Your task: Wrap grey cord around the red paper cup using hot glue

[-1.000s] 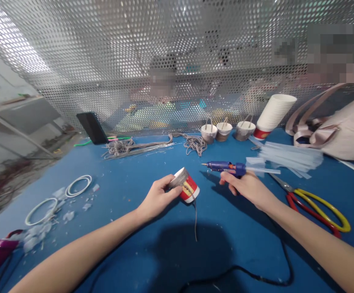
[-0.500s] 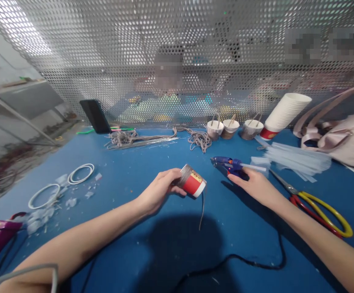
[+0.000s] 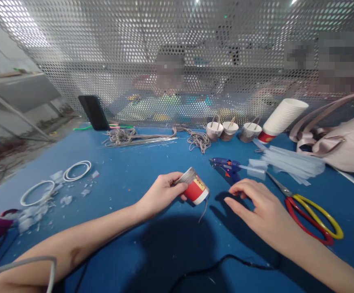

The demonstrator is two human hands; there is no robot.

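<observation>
My left hand (image 3: 166, 192) is closed around a red and white paper cup (image 3: 196, 191), tilted on its side. Grey cord is wound about the end nearest my fingers, and a loose tail of cord (image 3: 205, 209) hangs from its other end. My right hand (image 3: 253, 203) is empty, thumb and fingers apart, over the blue table just this side of the glue gun (image 3: 228, 166). That blue glue gun lies on the table with a clear glue stick in its back. Scissors (image 3: 289, 194) with red and yellow handles lie to the right of my right hand.
Along the back stand cord-wrapped cups (image 3: 215, 131), a leaning stack of paper cups (image 3: 282, 116), cord bundles (image 3: 199, 140) and a phone (image 3: 94, 113). Glue sticks (image 3: 295, 162) and a pale bag (image 3: 347, 142) are on the right. White rings (image 3: 77, 171) and scraps lie left; a black cable (image 3: 225, 260) crosses the front.
My right hand has let go of the glue gun, leaving it on the table, and has drawn back toward me. My left hand still holds the cup, slightly turned.
</observation>
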